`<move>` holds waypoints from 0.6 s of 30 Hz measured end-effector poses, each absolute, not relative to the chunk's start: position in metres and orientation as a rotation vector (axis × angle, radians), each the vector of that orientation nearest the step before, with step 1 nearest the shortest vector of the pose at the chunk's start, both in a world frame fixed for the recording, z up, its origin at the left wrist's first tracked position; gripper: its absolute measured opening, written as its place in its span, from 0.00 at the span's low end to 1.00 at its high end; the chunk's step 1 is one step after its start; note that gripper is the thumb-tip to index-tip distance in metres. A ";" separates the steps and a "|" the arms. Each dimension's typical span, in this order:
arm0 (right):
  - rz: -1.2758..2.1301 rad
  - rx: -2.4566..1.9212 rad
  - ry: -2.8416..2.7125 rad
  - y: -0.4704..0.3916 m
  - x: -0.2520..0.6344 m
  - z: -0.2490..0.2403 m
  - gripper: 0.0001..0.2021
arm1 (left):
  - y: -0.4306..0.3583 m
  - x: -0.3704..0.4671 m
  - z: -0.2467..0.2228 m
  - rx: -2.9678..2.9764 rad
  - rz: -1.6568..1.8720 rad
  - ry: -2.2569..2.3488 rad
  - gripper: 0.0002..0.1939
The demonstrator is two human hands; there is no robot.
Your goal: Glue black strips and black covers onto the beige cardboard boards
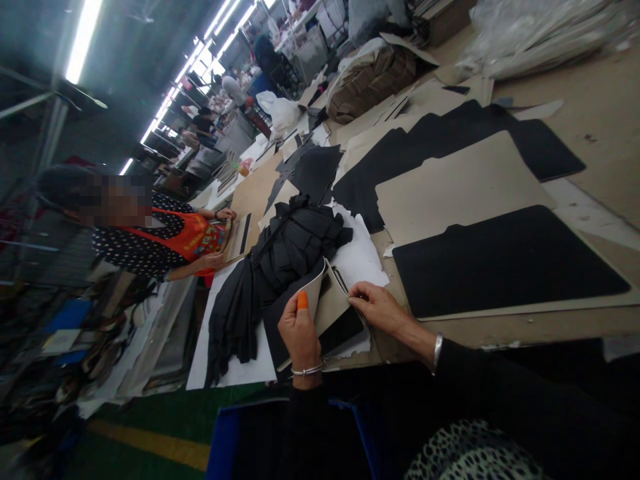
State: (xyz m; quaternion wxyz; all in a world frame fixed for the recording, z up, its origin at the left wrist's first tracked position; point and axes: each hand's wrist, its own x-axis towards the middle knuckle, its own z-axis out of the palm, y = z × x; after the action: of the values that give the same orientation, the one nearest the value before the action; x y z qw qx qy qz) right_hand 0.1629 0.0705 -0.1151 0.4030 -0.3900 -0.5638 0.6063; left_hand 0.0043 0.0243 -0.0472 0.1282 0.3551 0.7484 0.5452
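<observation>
My left hand point(301, 333), an orange finger cot on its thumb, pinches a thin sheet point(313, 291), black on one face and beige on the other, and bends it up. My right hand point(376, 305) has its thumb and fingertips closed on the right edge of a beige panel point(334, 308) in the same small stack. Beyond my hands lies a heap of black strips point(295, 243) on white paper point(357, 257). To the right, a large black panel point(510, 257) and a beige panel point(465, 187) overlap on the table.
A person in an orange apron point(193, 233) works across the table at the left. More black pieces point(317, 170), a brown bundle in plastic point(373, 80) and clear plastic wrap point(545, 40) lie farther back. A blue bin point(225, 440) stands below the table's front edge.
</observation>
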 end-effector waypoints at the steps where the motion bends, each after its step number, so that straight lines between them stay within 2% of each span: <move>1: 1.524 -0.992 -1.427 0.070 0.163 -0.115 0.03 | 0.026 0.005 -0.046 0.991 1.612 2.156 0.18; 18: 1.547 -1.092 -1.459 0.071 0.166 -0.110 0.04 | 0.032 -0.005 -0.025 0.708 1.874 2.082 0.16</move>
State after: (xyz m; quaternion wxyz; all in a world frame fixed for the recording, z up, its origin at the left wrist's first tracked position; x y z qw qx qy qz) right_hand 0.1662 0.0713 -0.1097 0.3670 -0.4249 -0.5678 0.6020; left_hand -0.0047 0.0320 -0.0246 0.1256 0.2430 0.7149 0.6435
